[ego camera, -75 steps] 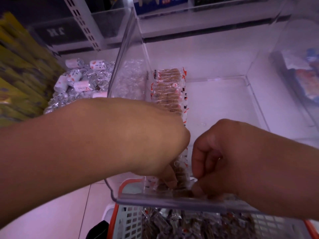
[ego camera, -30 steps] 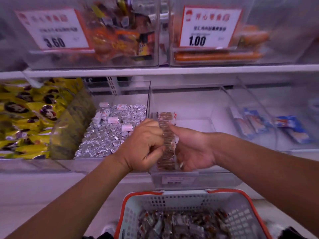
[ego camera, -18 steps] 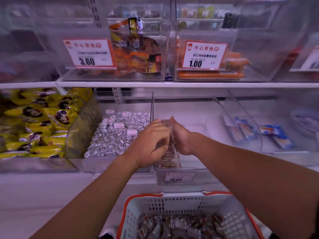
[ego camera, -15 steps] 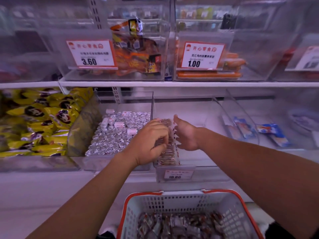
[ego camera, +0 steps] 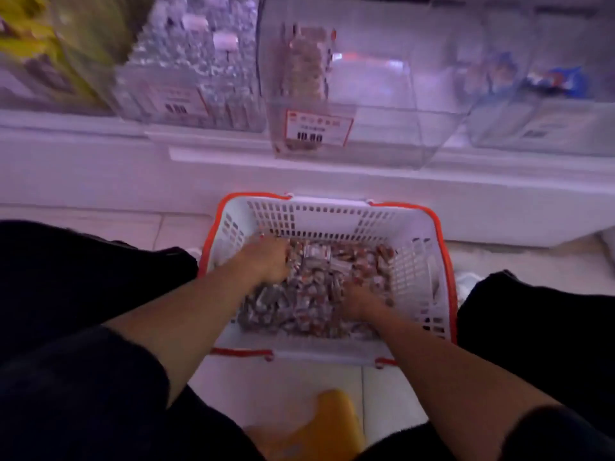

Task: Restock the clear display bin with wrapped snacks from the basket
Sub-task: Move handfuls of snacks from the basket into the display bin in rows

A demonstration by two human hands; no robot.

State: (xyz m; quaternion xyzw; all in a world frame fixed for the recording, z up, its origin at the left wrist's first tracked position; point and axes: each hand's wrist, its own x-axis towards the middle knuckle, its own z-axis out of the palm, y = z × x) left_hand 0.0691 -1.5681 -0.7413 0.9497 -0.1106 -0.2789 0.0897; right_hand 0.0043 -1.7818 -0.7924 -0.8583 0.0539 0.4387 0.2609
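Head view: both hands, left hand (ego camera: pixel 266 262) and right hand (ego camera: pixel 357 302), lay buried in basket (ego camera: pixel 332 212) snacks (ego camera: pixel 319 287), grips indiscernible; display bin (ego camera: pixel 366 94) stood directly ahead, above.

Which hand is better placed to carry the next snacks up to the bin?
Probably left. The left hand digs into the wrapped snacks nearer the basket's far wall, below the clear display bin; right hand is farther back.
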